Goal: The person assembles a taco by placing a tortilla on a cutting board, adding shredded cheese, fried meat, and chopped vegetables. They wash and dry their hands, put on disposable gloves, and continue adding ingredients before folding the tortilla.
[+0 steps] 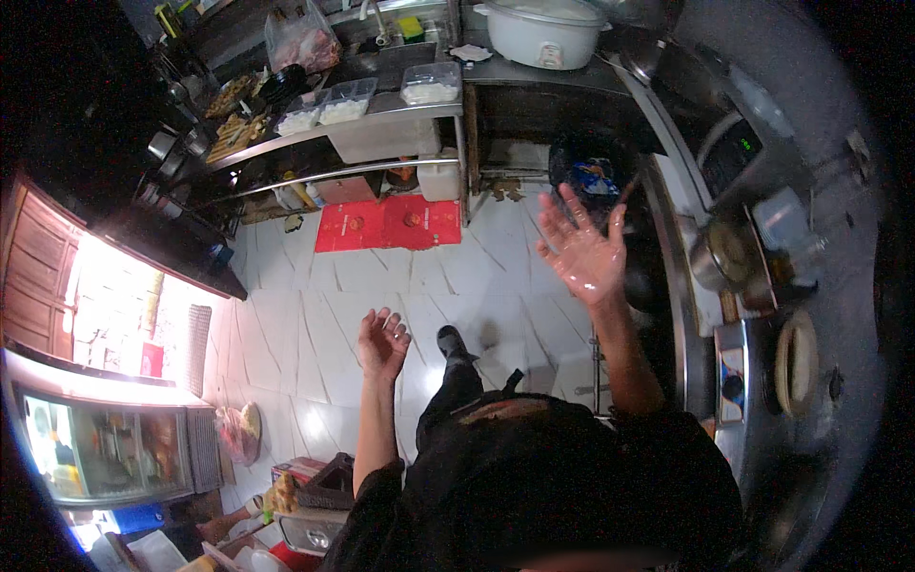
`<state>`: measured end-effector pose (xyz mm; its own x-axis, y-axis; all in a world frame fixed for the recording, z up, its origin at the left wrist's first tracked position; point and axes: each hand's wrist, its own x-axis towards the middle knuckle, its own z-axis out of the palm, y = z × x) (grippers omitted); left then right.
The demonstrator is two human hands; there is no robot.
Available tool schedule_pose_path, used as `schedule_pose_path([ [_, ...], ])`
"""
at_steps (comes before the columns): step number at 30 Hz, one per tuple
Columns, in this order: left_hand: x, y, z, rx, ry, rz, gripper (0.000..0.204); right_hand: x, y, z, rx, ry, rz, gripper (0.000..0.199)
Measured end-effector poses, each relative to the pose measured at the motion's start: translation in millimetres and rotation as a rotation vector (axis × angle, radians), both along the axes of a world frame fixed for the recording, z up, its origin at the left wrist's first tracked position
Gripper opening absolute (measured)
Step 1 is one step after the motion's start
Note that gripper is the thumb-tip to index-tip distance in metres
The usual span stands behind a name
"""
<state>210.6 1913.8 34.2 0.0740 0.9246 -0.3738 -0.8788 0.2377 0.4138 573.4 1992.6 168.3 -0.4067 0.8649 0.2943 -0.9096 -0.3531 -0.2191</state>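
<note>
fingers of right hand (583,253) spread wide, wet, empty; left hand (382,340) loosely half-curled, empty, above tiled floor (305,315)

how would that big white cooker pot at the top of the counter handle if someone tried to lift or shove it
The white cooker pot looks bulky and wide, so probably heavy and unlikely to tip. It sits on a smooth steel counter, so a shove might slide it. The right hand glistens as if wet, so its grip could slip; the left hand is also empty.
</note>
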Motion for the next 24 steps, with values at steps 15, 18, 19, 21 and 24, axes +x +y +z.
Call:
schedule_pose_path([
  [15,-0.9,441.5,53.4,0.189,0.229,-0.482,0.024,17.2,353.9,16.1,-0.011,-0.169,-0.457,0.067],
  [18,-14.5,536.9,81.6,0.324,0.501,-0.436,0.026,13.3,445.0,20.2,-0.017,-0.173,-0.424,0.064],
  [19,-27.4,571.7,84.2,0.348,0.444,-0.428,0.025,1.9,474.7,22.5,-0.074,-0.222,-0.434,0.064],
  [21,-50.2,632.5,104.2,0.255,0.535,-0.394,0.022,-18.9,541.8,34.6,-0.171,-0.325,-0.467,0.063],
  [24,-93.8,718.0,128.3,0.297,0.778,-0.26,0.025,-65.9,650.2,36.8,-0.246,-0.323,-0.35,0.061],
])
